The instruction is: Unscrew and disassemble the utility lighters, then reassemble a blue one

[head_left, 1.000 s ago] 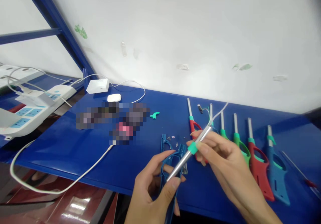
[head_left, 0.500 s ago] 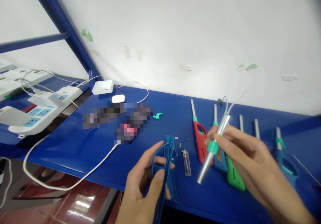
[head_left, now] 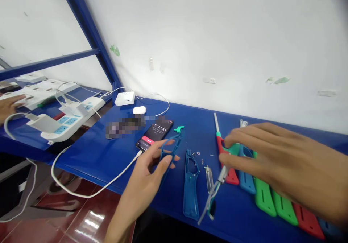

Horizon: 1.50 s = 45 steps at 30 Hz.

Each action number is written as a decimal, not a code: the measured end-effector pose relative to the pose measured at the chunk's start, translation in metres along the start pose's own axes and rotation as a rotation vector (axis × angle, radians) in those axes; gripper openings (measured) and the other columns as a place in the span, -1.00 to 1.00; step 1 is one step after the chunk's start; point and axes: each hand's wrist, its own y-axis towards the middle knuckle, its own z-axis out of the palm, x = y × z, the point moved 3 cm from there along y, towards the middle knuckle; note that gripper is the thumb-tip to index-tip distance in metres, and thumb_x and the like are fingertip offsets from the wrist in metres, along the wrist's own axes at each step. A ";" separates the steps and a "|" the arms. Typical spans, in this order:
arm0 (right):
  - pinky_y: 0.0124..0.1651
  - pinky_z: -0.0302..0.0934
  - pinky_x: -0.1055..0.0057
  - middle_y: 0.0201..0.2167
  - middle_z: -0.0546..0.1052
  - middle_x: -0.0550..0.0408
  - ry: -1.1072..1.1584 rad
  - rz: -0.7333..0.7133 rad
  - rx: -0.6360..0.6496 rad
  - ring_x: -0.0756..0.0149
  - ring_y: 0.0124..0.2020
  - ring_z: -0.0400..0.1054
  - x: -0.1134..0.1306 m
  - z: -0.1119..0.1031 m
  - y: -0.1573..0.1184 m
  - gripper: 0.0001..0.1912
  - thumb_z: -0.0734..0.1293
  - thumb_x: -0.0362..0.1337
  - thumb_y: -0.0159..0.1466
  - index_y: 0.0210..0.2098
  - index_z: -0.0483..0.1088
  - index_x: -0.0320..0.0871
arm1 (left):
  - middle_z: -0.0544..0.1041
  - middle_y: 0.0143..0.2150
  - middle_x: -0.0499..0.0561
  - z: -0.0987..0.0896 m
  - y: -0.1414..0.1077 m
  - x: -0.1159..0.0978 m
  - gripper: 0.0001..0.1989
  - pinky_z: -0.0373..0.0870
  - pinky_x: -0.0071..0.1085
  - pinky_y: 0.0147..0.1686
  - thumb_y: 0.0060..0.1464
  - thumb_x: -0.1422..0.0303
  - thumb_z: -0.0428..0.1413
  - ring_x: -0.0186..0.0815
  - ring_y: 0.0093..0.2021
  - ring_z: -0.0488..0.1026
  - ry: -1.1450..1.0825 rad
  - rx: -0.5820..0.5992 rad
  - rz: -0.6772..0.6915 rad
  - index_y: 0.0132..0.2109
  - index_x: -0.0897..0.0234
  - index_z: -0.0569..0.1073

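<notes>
My left hand (head_left: 153, 167) holds a blue casing half (head_left: 174, 147) above the table. The other blue casing half (head_left: 191, 192) lies on the table to its right. Closed around a metal tube with a green collar (head_left: 234, 149), my right hand (head_left: 261, 156) has the tube's wires (head_left: 210, 199) hanging towards the table's front edge. A clear fuel container (head_left: 208, 177) lies between the loose casing half and the wires. Tiny metal pieces are scattered behind it. A green trigger piece (head_left: 178, 129) rests farther back.
Red, blue and green lighters (head_left: 263, 196) lie in a row at the right, partly under my right hand. A phone (head_left: 154, 134) with its cable is at the left. Another person's hand (head_left: 11, 107) is near white power strips (head_left: 58, 125) at far left.
The metal tube has been turned round, so its wires now point down towards the front. My left hand has lifted one casing half up and left; the other now lies on the table.
</notes>
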 end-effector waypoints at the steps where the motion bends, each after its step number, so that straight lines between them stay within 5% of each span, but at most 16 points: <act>1: -0.23 0.38 0.20 -0.25 0.64 0.01 -0.048 -0.049 0.017 0.15 -0.29 0.52 0.002 0.002 0.007 -0.42 0.05 -0.60 0.28 -0.12 0.57 0.03 | 0.67 -0.13 0.05 0.004 -0.002 -0.001 -0.62 0.48 -0.28 -0.01 0.35 0.18 0.16 -0.19 -0.14 0.61 0.002 0.047 0.013 0.23 0.15 0.51; 6: -0.12 0.42 0.20 -0.28 0.62 0.00 -0.219 -0.103 0.049 0.14 -0.26 0.51 0.015 0.006 0.026 -0.53 0.11 -0.61 0.24 -0.26 0.55 -0.03 | 0.64 -0.05 0.02 0.023 -0.016 0.000 -0.61 0.51 -0.34 -0.13 0.41 0.11 0.07 -0.22 -0.17 0.59 0.050 0.230 0.047 0.28 0.05 0.49; 12: -0.17 0.41 0.19 -0.32 0.60 0.01 -0.089 -0.067 0.006 0.16 -0.35 0.49 0.016 0.002 0.035 -0.58 0.12 -0.55 0.32 -0.26 0.55 -0.07 | 0.57 0.21 -0.02 0.022 -0.020 0.005 -0.63 0.39 -0.22 0.21 0.38 0.09 0.12 -0.10 0.18 0.51 0.144 0.196 0.056 0.24 -0.07 0.53; 16: -0.13 0.38 0.17 -0.29 0.61 0.05 0.148 0.037 -0.043 0.15 -0.31 0.50 0.004 -0.002 0.037 -0.56 0.10 -0.50 0.40 -0.20 0.56 -0.01 | 0.56 0.24 0.02 0.023 -0.022 0.007 -0.59 0.37 -0.17 0.24 0.27 0.03 0.21 0.00 0.30 0.42 0.076 0.119 -0.015 0.21 -0.05 0.57; 22: -0.31 0.26 0.26 -0.26 0.62 0.04 0.155 0.042 -0.084 0.25 -0.40 0.44 0.008 -0.004 0.034 -0.43 -0.02 -0.51 0.45 -0.04 0.57 -0.01 | 0.65 0.06 0.00 0.029 -0.018 0.004 -0.69 0.43 -0.24 0.18 0.21 0.00 0.25 -0.03 0.21 0.49 -0.166 -0.053 -0.106 -0.04 0.03 0.69; 28: -0.06 0.35 0.13 -0.31 0.61 0.03 -0.049 0.004 -0.091 0.17 -0.27 0.49 0.020 0.000 0.033 -0.44 -0.03 -0.56 0.43 -0.18 0.56 -0.09 | 0.59 -0.27 0.11 0.045 -0.007 0.005 -0.27 0.48 -0.28 -0.26 0.31 -0.26 -0.11 -0.15 -0.28 0.55 -0.352 0.412 -0.079 -0.01 0.29 0.61; 31: -0.05 0.37 0.10 -0.31 0.60 0.02 -0.149 -0.006 -0.071 0.15 -0.26 0.49 0.020 0.002 0.031 -0.47 -0.01 -0.57 0.41 -0.25 0.54 -0.11 | 0.53 -0.25 0.07 0.046 -0.011 -0.002 -0.35 0.41 -0.36 -0.25 0.32 -0.21 -0.02 -0.25 -0.29 0.47 -0.339 0.530 -0.054 0.02 0.31 0.55; 34: -0.05 0.37 0.08 -0.32 0.60 0.00 -0.200 -0.011 -0.060 0.14 -0.25 0.50 0.017 0.002 0.027 -0.40 -0.08 -0.59 0.41 -0.25 0.54 -0.11 | 0.53 -0.21 0.03 0.049 -0.017 -0.009 -0.56 0.38 -0.38 -0.14 0.36 -0.05 0.07 -0.29 -0.23 0.44 -0.278 0.483 -0.076 -0.02 0.26 0.53; 38: -0.02 0.38 0.06 -0.27 0.62 -0.02 -0.185 -0.012 -0.048 0.11 -0.17 0.52 0.013 0.002 0.019 -0.40 -0.08 -0.60 0.41 -0.19 0.55 -0.13 | 0.51 -0.31 -0.03 0.059 -0.021 -0.011 -0.56 0.37 -0.39 -0.19 0.37 -0.06 0.06 -0.33 -0.32 0.42 -0.289 0.359 -0.106 -0.14 0.22 0.54; 45: 0.01 0.37 0.10 -0.22 0.65 0.00 -0.195 0.036 -0.066 0.20 -0.17 0.53 0.008 -0.001 0.008 -0.34 -0.13 -0.57 0.45 -0.15 0.57 -0.13 | 0.61 -0.26 0.01 0.068 -0.023 0.002 -0.52 0.42 -0.38 -0.23 0.44 0.03 0.00 -0.35 -0.37 0.49 -0.416 0.320 -0.288 0.30 0.22 0.38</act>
